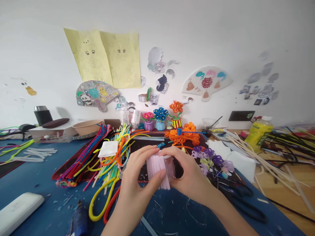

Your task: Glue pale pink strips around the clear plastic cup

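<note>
A small clear plastic cup [170, 166] is held between my two hands above the table. Pale pink fuzzy strips [156, 166], which look like pipe cleaners, stand side by side over its left part. My left hand [136, 178] grips the strip-covered side, thumb in front and fingers over the top. On the bare side, my right hand [188, 173] curls round the cup with its fingers at the upper rim. Parts of the cup are hidden by my fingers. Just behind my fingertips lies a small teal object [160, 145], too small to name.
Bundles of coloured pipe cleaners [83, 157] lie left, with a yellow loop [92, 206] nearer. Orange flowers [184, 136] and purple flowers [216, 159] lie right. Small flower pots [161, 125] stand by the wall. A dark blue tool [79, 219] and white case [21, 209] sit front left.
</note>
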Demonstrator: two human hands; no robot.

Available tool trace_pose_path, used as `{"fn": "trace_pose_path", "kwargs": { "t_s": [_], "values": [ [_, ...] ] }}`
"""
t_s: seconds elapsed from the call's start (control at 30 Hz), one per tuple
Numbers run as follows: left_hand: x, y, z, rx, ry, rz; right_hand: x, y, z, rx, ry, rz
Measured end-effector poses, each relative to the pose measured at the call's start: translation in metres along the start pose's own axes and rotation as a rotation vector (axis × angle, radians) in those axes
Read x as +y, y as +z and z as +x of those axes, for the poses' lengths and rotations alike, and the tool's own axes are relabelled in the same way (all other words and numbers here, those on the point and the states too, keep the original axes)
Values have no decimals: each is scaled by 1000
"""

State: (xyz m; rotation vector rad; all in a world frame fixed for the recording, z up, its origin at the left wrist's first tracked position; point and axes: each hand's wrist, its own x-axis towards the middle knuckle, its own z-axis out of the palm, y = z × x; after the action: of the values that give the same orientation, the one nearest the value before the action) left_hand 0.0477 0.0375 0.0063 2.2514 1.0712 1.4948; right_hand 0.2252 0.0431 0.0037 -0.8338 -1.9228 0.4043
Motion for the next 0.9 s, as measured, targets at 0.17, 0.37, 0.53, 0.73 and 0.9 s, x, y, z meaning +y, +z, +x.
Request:
{"fn": "trace_pose_path", "kwargs": {
  "t_s": [0.17, 0.37, 0.53, 0.73, 0.9],
  "values": [
    [-3, -5, -2, -124, -52, -89, 1, 0, 2, 21, -18, 10],
    [4, -8, 2, -57, -67, -130, -2, 1, 2, -16, -18, -16],
    [10, -8, 6, 36, -114, -136, 1, 5, 1, -28, -58, 5],
    [8, -8, 2, 9, -237, -210, 1, 8, -1, -26, -59, 20],
    [7, -8, 1, 31, -275, -287, 1, 8, -2, -37, -75, 14]
  ]
}}
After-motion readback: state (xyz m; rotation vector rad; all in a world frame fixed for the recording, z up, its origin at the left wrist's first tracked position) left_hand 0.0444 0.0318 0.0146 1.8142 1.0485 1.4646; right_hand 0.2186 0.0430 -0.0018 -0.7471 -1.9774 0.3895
